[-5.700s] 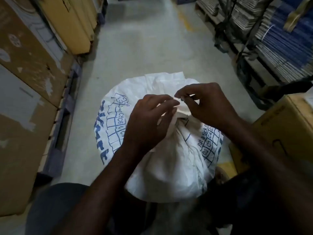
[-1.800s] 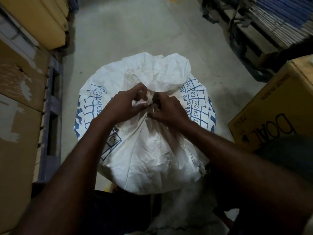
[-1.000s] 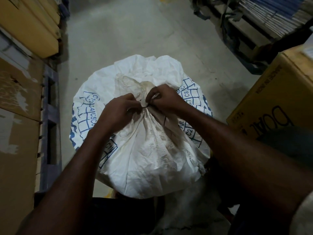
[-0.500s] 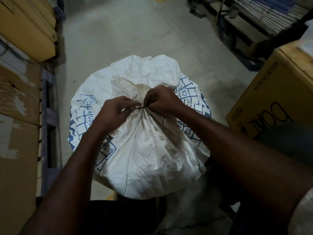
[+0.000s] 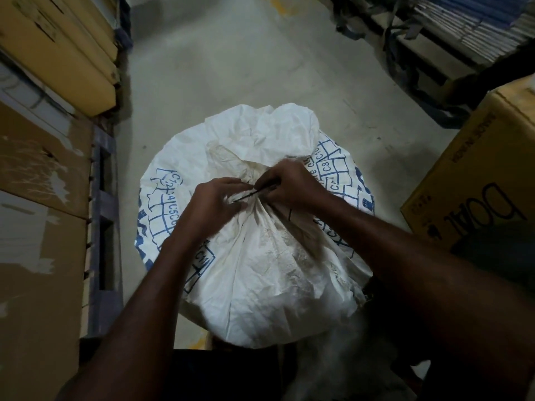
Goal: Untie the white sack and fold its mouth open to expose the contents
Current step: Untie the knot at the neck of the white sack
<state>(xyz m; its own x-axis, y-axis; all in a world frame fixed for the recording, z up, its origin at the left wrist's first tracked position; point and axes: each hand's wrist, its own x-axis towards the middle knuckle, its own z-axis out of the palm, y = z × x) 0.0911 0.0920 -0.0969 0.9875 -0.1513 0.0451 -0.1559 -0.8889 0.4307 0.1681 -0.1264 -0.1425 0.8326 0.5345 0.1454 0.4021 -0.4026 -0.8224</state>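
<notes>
A full white woven sack (image 5: 260,270) with blue grid print stands on the floor below me. Its mouth is gathered into a tight neck at the top, with the loose flap (image 5: 269,131) crumpled beyond it. A thin dark tie (image 5: 252,193) runs taut across the neck between my hands. My left hand (image 5: 214,201) pinches one end of the tie against the gathered fabric. My right hand (image 5: 292,185) pinches the other end just right of the neck. The contents are hidden.
Worn cardboard cartons (image 5: 37,175) on a blue pallet (image 5: 102,215) line the left. A brown carton (image 5: 480,180) stands at the right. Shelving with stacked goods (image 5: 463,27) runs along the far right. Bare concrete floor (image 5: 231,59) stretches ahead.
My hands have drawn slightly apart at the neck, stretching the dark tie between them. The flap above the neck has loosened and spread a little.
</notes>
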